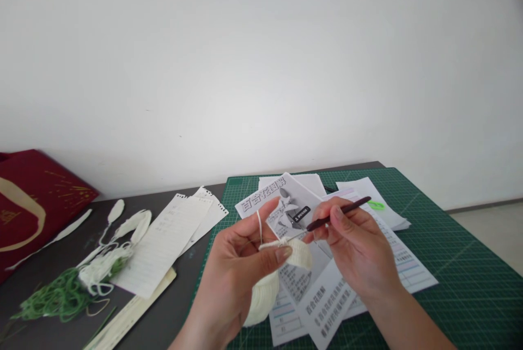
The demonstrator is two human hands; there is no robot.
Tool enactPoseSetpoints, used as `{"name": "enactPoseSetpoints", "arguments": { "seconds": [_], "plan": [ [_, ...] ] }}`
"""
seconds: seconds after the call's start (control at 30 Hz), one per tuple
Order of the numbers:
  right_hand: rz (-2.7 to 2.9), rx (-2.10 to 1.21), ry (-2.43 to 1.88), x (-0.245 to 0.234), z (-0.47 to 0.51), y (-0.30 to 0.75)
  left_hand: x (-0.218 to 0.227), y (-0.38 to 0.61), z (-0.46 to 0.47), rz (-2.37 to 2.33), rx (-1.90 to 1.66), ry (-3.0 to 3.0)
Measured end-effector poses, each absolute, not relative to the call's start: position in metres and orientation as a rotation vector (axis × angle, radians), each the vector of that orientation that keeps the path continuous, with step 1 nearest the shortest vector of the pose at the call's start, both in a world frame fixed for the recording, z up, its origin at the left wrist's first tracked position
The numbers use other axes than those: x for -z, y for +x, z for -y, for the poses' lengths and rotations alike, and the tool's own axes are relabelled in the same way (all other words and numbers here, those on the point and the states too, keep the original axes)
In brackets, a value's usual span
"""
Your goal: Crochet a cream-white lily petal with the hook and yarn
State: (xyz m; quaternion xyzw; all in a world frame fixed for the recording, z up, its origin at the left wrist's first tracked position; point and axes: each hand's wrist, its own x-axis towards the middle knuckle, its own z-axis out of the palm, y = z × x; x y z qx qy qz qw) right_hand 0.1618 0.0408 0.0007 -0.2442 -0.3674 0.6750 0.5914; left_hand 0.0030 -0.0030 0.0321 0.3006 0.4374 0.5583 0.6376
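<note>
My left hand pinches a small cream crochet piece between thumb and fingers. A strand of yarn runs up over its raised index finger. My right hand grips the dark handle of a crochet hook like a pen. The hook's thin shaft points left and reaches the top edge of the piece; its tip cannot be made out. Below my left hand sits a cream yarn ball, partly hidden by that hand. Printed sheets lie beneath both hands.
Under the sheets is a green cutting mat. A bright green clip-like item lies on papers at right. Leftward are handwritten pages, a ruler-like strip, green yarn, white crocheted pieces and a red bag.
</note>
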Motion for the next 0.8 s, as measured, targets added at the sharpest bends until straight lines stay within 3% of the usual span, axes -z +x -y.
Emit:
{"name": "enactPoseSetpoints", "arguments": {
  "seconds": [0.8],
  "plan": [
    [1.513, -0.797, -0.549, -0.001, -0.017, 0.174, -0.028, 0.008, 0.003, -1.163, -1.420, 0.763]
  ]
}}
